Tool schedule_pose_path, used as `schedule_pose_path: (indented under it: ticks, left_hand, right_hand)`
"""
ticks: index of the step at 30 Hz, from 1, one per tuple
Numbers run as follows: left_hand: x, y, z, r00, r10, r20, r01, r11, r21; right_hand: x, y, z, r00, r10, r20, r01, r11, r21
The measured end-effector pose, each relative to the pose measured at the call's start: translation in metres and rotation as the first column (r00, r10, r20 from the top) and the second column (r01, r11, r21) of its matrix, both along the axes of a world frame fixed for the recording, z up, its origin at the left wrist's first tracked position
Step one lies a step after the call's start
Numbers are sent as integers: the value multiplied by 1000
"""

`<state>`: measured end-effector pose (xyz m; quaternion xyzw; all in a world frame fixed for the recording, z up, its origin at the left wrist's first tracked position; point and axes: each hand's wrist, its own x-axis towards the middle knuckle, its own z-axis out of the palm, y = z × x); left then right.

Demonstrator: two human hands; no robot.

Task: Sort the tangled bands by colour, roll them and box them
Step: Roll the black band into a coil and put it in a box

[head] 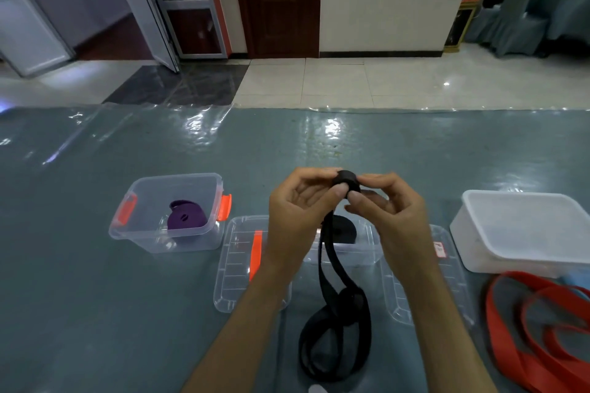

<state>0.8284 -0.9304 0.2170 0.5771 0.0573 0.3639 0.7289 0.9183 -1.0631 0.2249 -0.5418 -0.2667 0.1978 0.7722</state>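
Right now the step in hand looks like rolling: both hands are raised at the middle of the frame, the left hand (300,201) and the right hand (388,207) pinching between thumbs and fingertips a small tight coil at the end of a flat black elastic band (335,306). The coil sits between the 2 sets of fingertips, above the table; the unrolled length hangs down from it and lies in loose, overlapping loops on the grey-blue plastic-covered table (79,265) near the bottom centre.

At the left of the frame an open clear plastic box with orange latches (134,229) holds a rolled purple band (185,218). Behind the hands, a second clear plastic box (367,249) seems to hold a black roll already, though the hands partly hide it. 2 clear lids (236,277) lie flat either side of the arms. At the right stands a white translucent tub (523,229), and at lower right, red flat bands (526,328) lie unrolled, running off the frame.

The next move probably calls for winding the hanging length onto the coil, keeping tension even while the loops below untwist. Open table lies to the lower left; the lids and red bands crowd the sides.
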Motion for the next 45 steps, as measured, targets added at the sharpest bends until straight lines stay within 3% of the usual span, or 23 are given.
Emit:
schedule_pose_path:
  ticks: [3, 7, 14, 20, 23, 29, 32, 36, 42, 45]
  left_hand:
    - [0, -7, -1, 996, 91, 26, -91, 996, 6]
    - [2, -23, -2, 989, 146, 20, -146, 989, -1]
    - [-11, -17, 6, 991, 133, 24, -135, 966, 221]
    - [-18, -28, 8, 984, 154, 88, -161, 983, 89]
    - [-18, -27, 9, 991, 112, 66, -122, 978, 172]
    - [-27, -11, 26, 1000, -29, 10, 26, 974, 224]
    - [-28, -16, 25, 1000, 23, 17, -25, 992, 127]
    - [-28, -32, 11, 999, 48, -8, -48, 999, 23]
    - [-34, -23, 17, 998, -1, -63, 13, 980, 200]
    - [-34, -25, 21, 998, 40, -39, -34, 986, 161]
  right_hand:
    - [0, -1, 2, 997, -54, 54, 57, 997, -59]
    - [-13, -1, 4, 994, -110, 23, 109, 993, 50]
    - [-22, -11, 10, 999, -53, 11, 52, 997, 63]
    - [-25, -19, 19, 992, -60, 108, 55, 997, 48]
    - [-26, -21, 23, 989, -93, 118, 84, 993, 77]
    - [-32, -28, 24, 1000, -3, 31, 0, 996, 94]
    - [-31, -29, 24, 992, -108, 64, 105, 994, 39]
    - [-43, -24, 16, 985, -167, 34, 163, 982, 100]
    - [-59, -25, -3, 989, -106, -105, 120, 984, 134]
    - [-63, -27, -3, 983, -173, -58, 178, 979, 104]
